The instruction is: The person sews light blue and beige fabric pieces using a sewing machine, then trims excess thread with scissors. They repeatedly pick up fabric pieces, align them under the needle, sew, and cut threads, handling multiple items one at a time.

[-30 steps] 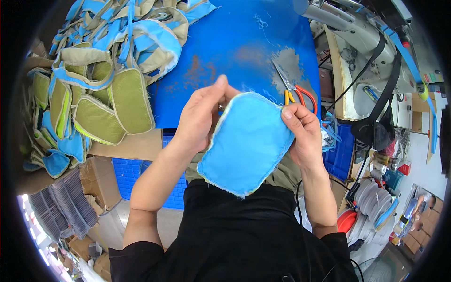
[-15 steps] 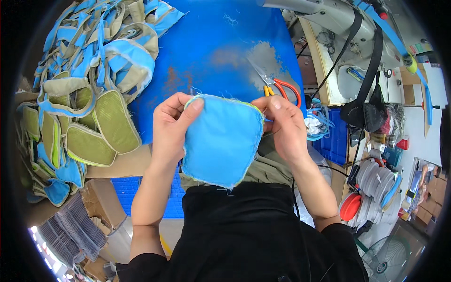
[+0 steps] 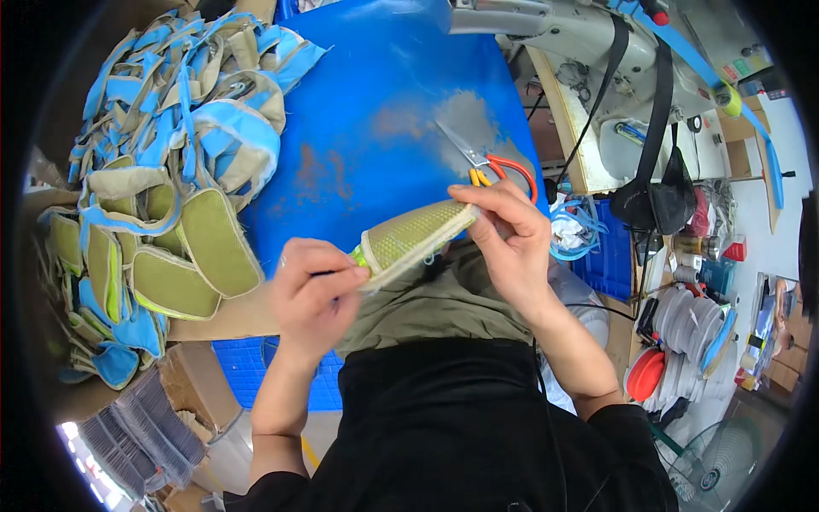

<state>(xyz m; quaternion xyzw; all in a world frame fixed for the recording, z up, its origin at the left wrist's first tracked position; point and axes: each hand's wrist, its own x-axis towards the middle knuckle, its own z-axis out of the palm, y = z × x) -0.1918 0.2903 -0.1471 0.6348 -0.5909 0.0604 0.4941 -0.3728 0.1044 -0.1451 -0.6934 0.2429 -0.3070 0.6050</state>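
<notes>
Between my two hands is a padded fabric panel [image 3: 409, 243], its olive mesh face up and a pale, raw-edged border along the near side. My left hand [image 3: 316, 294] pinches its left end, where a strip of bright lime lining shows. The fingers of my right hand [image 3: 510, 235] grip the upper right corner. The panel is tilted and looks curved, held above my lap. Scissors [image 3: 479, 160] with orange and yellow handles lie on the blue worktable [image 3: 367, 102], just beyond my right hand.
A large heap of blue and beige straps with olive padded panels [image 3: 175, 282] covers the left side. A sewing machine [image 3: 580, 34] stands at the upper right. Below it are a blue crate [image 3: 616, 247] and stacked spools [image 3: 695, 328]. Cardboard boxes [image 3: 196, 384] stand at the lower left.
The panel has turned from its blue face to its olive mesh face and now lies tilted. My left hand has moved down to its left end; my right still grips a corner.
</notes>
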